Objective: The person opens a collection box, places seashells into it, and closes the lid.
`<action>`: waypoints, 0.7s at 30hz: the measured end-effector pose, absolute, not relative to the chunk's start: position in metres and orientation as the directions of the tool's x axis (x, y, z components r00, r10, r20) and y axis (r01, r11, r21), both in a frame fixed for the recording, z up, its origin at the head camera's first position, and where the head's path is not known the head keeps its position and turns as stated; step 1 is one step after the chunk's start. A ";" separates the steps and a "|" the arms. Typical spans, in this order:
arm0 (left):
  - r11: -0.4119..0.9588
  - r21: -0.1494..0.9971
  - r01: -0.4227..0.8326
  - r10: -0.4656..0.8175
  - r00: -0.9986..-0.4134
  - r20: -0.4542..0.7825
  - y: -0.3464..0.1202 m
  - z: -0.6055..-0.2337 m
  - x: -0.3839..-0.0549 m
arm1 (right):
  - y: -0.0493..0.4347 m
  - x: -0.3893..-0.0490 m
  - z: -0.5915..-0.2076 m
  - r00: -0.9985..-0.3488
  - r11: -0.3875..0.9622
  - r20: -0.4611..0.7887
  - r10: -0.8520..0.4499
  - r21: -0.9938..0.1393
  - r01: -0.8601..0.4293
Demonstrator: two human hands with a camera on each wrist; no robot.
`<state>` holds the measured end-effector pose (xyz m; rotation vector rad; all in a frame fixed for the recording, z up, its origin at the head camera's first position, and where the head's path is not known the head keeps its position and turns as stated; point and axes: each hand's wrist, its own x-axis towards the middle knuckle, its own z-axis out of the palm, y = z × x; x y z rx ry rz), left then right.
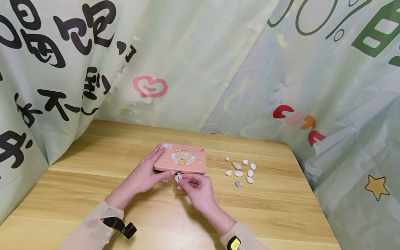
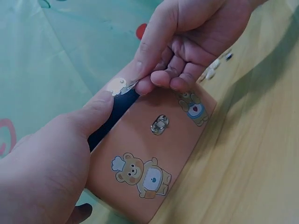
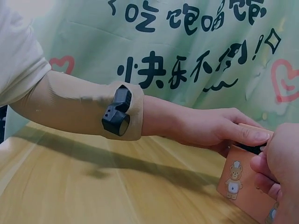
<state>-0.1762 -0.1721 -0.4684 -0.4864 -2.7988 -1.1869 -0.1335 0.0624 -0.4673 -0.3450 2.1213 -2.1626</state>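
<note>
A pink tin box (image 1: 168,156) with a bear printed on its lid lies on the table. My left hand (image 1: 147,173) holds the box by its left side, fingers over the lid's corner and thumb along the front edge. My right hand (image 1: 198,191) pinches the silver latch (image 1: 178,177) at the lid's front between thumb and forefinger. In the left wrist view a dark gap (image 2: 110,122) runs under the lid, and the metal catch (image 2: 160,124) on the front wall shows below it, apart from the latch.
Right of the box, several small white seashells (image 1: 239,173) and a pointed spiral shell (image 1: 236,166) are spread on the wooden table (image 1: 268,211). A printed curtain (image 1: 193,69) encloses the table's back and sides.
</note>
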 end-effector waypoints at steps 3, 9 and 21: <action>0.646 0.695 0.316 0.255 -0.947 0.193 -0.172 -0.467 -0.177 | 0.063 -0.134 -0.464 -0.970 -0.025 0.105 -0.219 -0.994 -0.102; 0.653 0.694 0.304 0.219 -0.952 0.212 -0.170 -0.464 -0.177 | 0.066 -0.135 -0.458 -0.963 -0.032 0.129 -0.237 -0.992 -0.125; 0.688 0.687 0.233 0.111 -0.970 0.218 -0.165 -0.460 -0.177 | 0.087 -0.136 -0.444 -0.922 0.033 0.208 -0.326 -0.972 -0.231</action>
